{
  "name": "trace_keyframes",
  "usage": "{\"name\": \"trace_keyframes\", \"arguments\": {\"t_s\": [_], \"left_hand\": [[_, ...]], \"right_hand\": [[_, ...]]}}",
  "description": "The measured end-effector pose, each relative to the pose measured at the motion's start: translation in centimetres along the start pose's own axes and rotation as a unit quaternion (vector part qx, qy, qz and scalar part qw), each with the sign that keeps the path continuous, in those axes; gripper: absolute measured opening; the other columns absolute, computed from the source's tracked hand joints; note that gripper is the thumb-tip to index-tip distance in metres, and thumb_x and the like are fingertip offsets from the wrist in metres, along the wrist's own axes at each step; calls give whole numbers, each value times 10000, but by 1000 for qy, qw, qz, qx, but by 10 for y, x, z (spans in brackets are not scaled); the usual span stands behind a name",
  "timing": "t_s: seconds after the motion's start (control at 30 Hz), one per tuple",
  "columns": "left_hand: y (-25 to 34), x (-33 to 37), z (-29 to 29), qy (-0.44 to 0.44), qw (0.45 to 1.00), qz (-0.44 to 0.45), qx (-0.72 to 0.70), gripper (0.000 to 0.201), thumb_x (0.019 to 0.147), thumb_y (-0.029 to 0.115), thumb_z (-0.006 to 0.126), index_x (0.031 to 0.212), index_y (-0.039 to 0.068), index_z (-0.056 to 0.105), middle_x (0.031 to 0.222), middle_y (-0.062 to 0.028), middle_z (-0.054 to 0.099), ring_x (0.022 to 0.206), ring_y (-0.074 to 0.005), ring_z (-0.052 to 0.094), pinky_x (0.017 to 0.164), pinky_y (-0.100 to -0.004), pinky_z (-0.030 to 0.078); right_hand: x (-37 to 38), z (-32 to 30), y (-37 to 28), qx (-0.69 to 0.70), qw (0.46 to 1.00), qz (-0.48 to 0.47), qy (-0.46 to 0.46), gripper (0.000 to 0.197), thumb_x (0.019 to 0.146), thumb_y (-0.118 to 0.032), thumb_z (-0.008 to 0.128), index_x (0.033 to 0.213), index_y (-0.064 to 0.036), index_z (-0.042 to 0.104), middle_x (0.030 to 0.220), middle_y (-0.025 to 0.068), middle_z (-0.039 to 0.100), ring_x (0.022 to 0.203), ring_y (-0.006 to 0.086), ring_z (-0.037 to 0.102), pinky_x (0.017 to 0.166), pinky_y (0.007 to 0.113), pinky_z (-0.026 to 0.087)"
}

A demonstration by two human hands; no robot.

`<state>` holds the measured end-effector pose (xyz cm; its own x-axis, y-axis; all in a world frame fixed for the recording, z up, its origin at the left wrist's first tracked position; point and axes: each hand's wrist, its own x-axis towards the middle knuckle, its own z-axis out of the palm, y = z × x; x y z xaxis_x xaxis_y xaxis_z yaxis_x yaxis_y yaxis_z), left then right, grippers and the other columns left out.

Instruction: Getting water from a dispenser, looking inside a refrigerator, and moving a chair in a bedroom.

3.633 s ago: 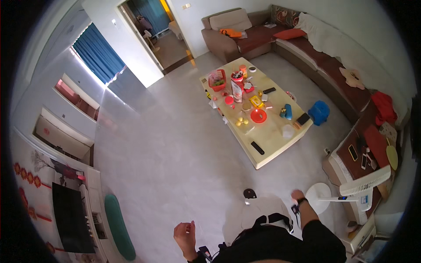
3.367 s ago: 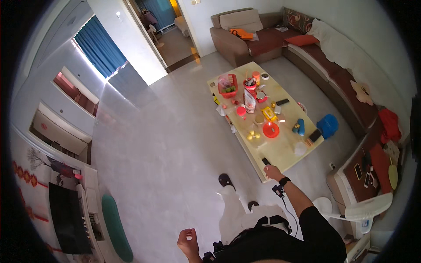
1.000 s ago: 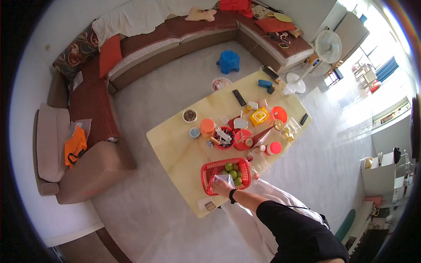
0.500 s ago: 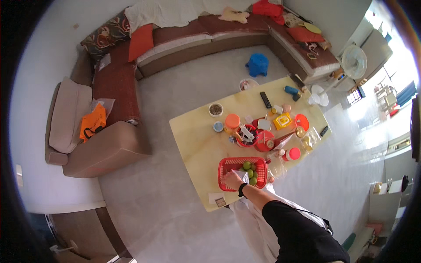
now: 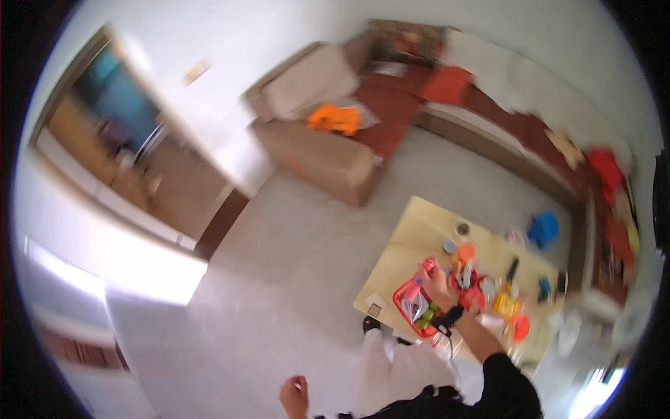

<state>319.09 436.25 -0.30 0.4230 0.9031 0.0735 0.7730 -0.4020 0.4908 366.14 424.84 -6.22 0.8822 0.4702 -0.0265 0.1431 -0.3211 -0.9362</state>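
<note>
My right hand (image 5: 436, 285), with a black band at the wrist, is over the far side of a red plastic basket (image 5: 400, 305). Its fingers close around a pinkish-red thing (image 5: 428, 264), too blurred to name. Inside the basket lie several green round fruits (image 5: 423, 323) and a silvery-white packet (image 5: 412, 309). Down at the lower edge, well away from the table, my left hand (image 5: 295, 392) hangs with curled fingers and nothing visible in it.
The pale table (image 5: 399, 251) also bears red tubs, an orange-lidded jar (image 5: 465, 251), a yellow packet (image 5: 506, 305) and a black remote (image 5: 513, 268). Beyond stand a brown sofa (image 5: 324, 157) and a blue stool (image 5: 543, 229). A doorway (image 5: 174, 160) opens at the left.
The view has swung left, so the table appears farther right. My right hand has risen from inside the basket, now with a pinkish-red thing. My left hand has come into view.
</note>
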Motion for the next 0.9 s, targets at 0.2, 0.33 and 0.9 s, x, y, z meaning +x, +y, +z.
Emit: {"name": "trace_keyframes", "arguments": {"t_s": [0.2,0.33,0.9], "left_hand": [[48,-87,-55,73,987,-142,25,146,858,236,646,850,92,670,745,-78,668,696,-305,628,642,-401,489],[44,-153,-69,68,956,-285,-17,191,886,290,612,902,111,677,812,-77,691,750,-285,662,665,-377,516],[-123,-301,-134,323,779,-528,-102,151,857,245,650,867,100,693,745,-31,693,618,-188,645,579,-303,489]], "right_hand": [[-33,18,-2,184,943,96,-261,138,932,-127,593,992,-117,470,711,-36,456,504,62,441,430,212,373],[-78,77,29,88,903,-6,-421,179,874,-84,641,814,-99,473,645,-45,441,512,60,418,444,226,373],[-114,359,119,-534,363,-334,-686,285,853,-350,601,960,-86,585,845,86,647,770,232,595,661,355,470]]}}
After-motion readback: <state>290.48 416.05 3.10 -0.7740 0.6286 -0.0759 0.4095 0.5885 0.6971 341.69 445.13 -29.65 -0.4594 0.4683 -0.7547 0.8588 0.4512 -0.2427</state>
